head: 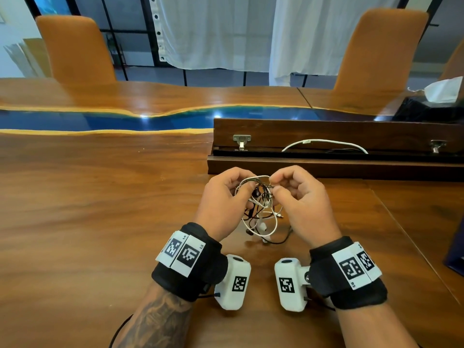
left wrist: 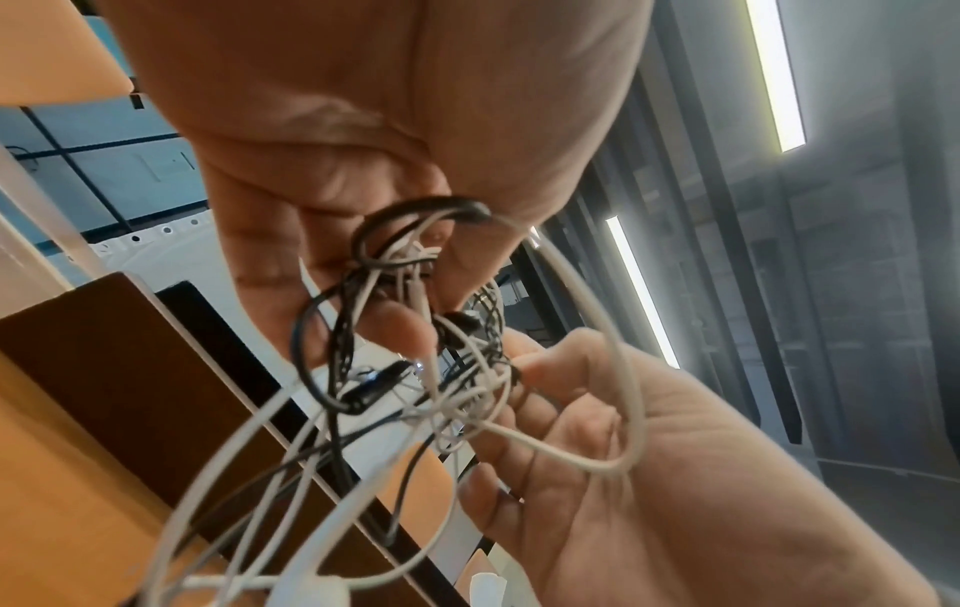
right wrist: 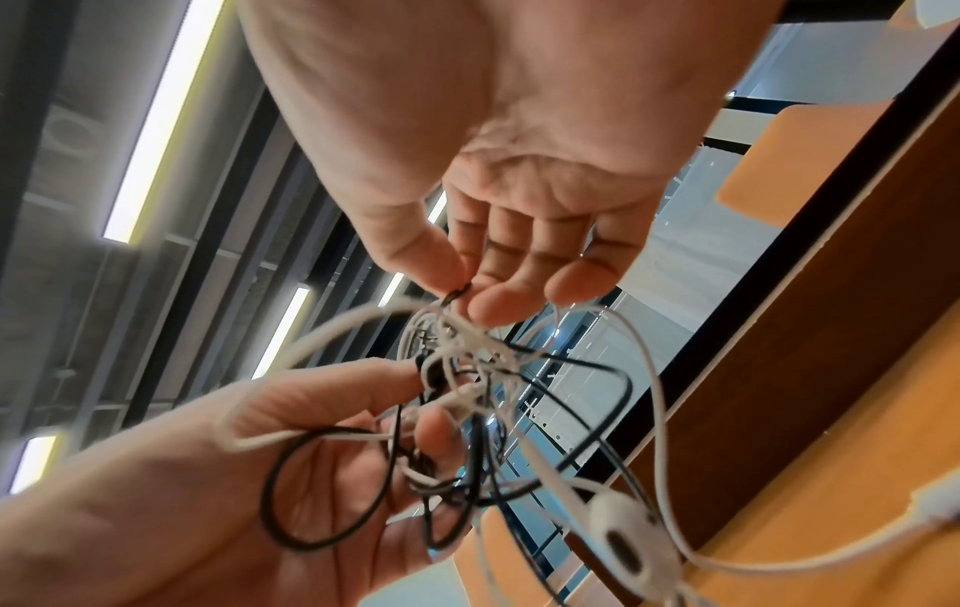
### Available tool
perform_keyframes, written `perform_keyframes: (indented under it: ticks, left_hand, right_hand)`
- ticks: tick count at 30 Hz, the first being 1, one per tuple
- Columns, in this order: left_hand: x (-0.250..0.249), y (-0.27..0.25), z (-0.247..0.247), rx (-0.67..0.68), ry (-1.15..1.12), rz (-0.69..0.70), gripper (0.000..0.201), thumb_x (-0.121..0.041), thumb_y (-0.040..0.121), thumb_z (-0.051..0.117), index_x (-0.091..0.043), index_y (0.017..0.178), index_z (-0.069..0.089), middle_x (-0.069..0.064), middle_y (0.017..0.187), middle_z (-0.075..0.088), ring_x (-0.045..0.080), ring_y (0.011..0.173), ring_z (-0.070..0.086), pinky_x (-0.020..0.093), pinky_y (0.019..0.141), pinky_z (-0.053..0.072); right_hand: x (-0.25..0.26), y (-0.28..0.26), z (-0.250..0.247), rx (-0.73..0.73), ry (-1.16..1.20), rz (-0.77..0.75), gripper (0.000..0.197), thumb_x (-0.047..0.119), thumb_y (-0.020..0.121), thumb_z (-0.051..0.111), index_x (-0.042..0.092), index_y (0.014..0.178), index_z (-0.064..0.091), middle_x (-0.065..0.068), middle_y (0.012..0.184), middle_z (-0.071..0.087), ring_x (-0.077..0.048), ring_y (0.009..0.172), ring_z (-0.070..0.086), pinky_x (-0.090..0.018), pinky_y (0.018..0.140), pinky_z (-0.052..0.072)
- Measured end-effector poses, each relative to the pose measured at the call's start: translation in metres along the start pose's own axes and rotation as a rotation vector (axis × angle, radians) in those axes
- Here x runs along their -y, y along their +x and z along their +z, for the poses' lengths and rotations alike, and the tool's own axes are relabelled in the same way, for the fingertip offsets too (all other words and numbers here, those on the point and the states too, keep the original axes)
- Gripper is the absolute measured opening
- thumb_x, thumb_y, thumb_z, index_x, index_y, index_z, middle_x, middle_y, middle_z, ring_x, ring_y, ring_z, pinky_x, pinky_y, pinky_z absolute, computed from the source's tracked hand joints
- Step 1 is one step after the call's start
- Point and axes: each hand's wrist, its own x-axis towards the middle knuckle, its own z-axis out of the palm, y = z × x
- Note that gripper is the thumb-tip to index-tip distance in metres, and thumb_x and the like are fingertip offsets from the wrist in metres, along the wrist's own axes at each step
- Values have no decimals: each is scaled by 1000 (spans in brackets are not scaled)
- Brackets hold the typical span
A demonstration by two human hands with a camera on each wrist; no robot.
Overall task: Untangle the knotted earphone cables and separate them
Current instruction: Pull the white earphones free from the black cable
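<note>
A tangle of white and black earphone cables (head: 261, 202) hangs between both hands above the wooden table (head: 100, 209). My left hand (head: 226, 197) grips the left side of the knot, fingers curled round black and white strands (left wrist: 410, 263). With thumb and forefinger, my right hand (head: 296, 194) pinches a black strand (right wrist: 456, 295) at the top of the knot. Loose white loops (left wrist: 618, 410) and a white earbud (right wrist: 631, 538) dangle below. The lowest cable ends touch the table (head: 266, 241).
A dark wooden box (head: 326, 162) with its lid open stands just behind the hands, with a white cable (head: 324, 144) in it. Two orange chairs (head: 75, 49) stand across the table. A tissue box (head: 439, 96) sits at the far right.
</note>
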Motion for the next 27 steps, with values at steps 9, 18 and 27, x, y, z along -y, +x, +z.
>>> perform_keyframes:
  ticks: [9, 18, 27]
  left_hand:
    - [-4, -2, -1, 2, -34, 36, 17, -2, 94, 64, -17, 100, 69, 0, 91, 72, 11, 79, 69, 20, 73, 57]
    - [-3, 0, 1, -39, -47, 16, 22, 0, 90, 68, -17, 104, 66, -1, 98, 71, 9, 90, 68, 22, 78, 57]
    - [-1, 1, -1, -70, -9, -2, 26, 4, 89, 61, -20, 95, 65, -1, 93, 67, 14, 83, 66, 25, 70, 56]
  right_hand:
    - [2, -3, 2, 102, -15, 45, 23, 12, 103, 55, 22, 116, 71, -1, 62, 66, -6, 59, 60, -16, 59, 48]
    - [-3, 0, -1, 48, -163, -36, 18, 17, 94, 69, 33, 100, 75, 15, 87, 70, -5, 84, 64, -18, 69, 52]
    - [-1, 0, 4, -6, -39, -6, 12, 14, 92, 72, 26, 90, 69, 9, 82, 70, -5, 79, 66, -18, 70, 54]
